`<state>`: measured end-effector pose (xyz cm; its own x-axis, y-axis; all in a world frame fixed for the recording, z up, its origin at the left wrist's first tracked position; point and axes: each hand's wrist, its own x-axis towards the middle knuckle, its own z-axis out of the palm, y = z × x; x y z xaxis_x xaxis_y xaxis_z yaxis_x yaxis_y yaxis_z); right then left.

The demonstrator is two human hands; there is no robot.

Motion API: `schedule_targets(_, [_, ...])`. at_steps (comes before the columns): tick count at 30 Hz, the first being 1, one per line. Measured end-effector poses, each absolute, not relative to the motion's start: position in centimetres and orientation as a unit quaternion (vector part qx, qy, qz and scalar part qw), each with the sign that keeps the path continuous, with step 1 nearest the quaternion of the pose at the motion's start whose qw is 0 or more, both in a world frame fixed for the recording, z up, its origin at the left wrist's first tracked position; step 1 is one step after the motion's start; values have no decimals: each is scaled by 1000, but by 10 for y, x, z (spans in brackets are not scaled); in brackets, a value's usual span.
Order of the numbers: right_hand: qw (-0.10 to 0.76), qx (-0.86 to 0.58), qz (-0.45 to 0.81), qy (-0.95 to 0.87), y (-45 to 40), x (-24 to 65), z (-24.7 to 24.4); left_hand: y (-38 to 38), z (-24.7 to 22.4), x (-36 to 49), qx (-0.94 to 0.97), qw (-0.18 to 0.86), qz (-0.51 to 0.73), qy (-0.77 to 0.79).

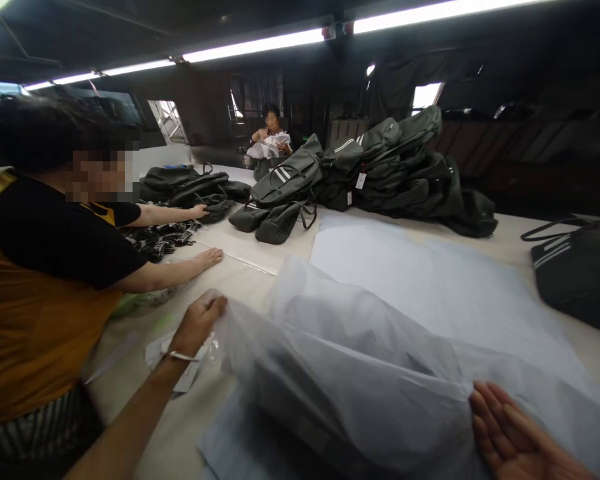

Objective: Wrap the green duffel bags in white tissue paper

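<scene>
A large translucent white plastic bag (350, 360) spreads in front of me, with something dark showing dimly through it. My left hand (200, 320), a white band at the wrist, pinches the bag's left corner between thumb and fingers. At the bag's right edge is my right hand (510, 433), palm partly turned up, fingers extended and their tips touching the plastic. Pale plastic sheets (380, 247) lie flat on the table beyond the bag. White paper tags (185, 380) rest beneath my left wrist.
Dark green bags with white stripes (380, 160) are heaped at the back. Another dark bag (580, 267) lies right. A co-worker (45, 267) at left reaches over the pale table (245, 273) toward dark bags (190, 187) and black straps (163, 240). A second person (270, 137) is farther back.
</scene>
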<state>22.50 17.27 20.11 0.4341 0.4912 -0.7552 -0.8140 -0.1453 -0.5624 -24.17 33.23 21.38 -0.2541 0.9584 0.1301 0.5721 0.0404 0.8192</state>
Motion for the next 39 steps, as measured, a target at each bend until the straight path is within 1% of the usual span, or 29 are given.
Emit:
schedule_targets(3, [643,-558,502,152,175,218,210,357,213,-227,545,162,442,694])
schedule_targets(5, [653,-543,506,151,175,218,209,342,216,-211,533,75,505,674])
schedule_targets(6, [659,-535,507,146,174,218,208,325,215,-198,547,32,536,642])
schedule_targets(7, [666,-529,507,141,173,217,207,303,213,-182,585,-33,574,572])
schedule_targets(8, [671,-525,505,136,172,217,206,279,207,-163,666,-62,575,471])
schedule_targets(9, [677,-521,503,130,171,216,206,255,199,-140,758,-58,548,348])
schedule_targets(11, [687,-516,497,118,170,213,208,216,181,-89,887,-57,436,145])
schedule_targets(13, [696,-506,498,106,170,210,211,198,167,-42,924,-107,362,55])
schedule_targets(15, [703,-495,502,96,171,208,215,201,165,-7,950,-136,280,36])
schedule_targets(18, [711,-476,512,78,170,208,217,227,181,22,971,-124,192,70])
schedule_targets(21, [700,-464,542,32,162,211,216,250,199,37,976,-99,169,90])
schedule_targets(23, [660,-493,566,-26,148,216,211,259,204,44,978,-81,168,90])
schedule_targets(25, [596,-572,555,-95,129,225,201,265,203,51,980,-57,164,97])
schedule_targets(27, [524,-669,500,-167,105,242,187,268,202,57,981,-24,156,116])
schedule_targets(29, [452,-766,402,-217,82,264,172,268,202,62,978,19,150,144])
schedule_targets(31, [398,-844,289,-213,65,290,162,265,205,68,968,65,163,178])
schedule_targets(33, [393,-880,187,-190,59,312,155,262,210,74,954,102,183,213])
schedule_targets(35, [428,-875,125,-190,63,328,153,260,216,81,943,127,198,235])
schedule_targets(37, [448,-863,106,-211,74,337,155,260,221,86,938,142,205,239])
schedule_targets(39, [463,-844,137,-232,86,342,162,262,224,91,936,148,217,234])
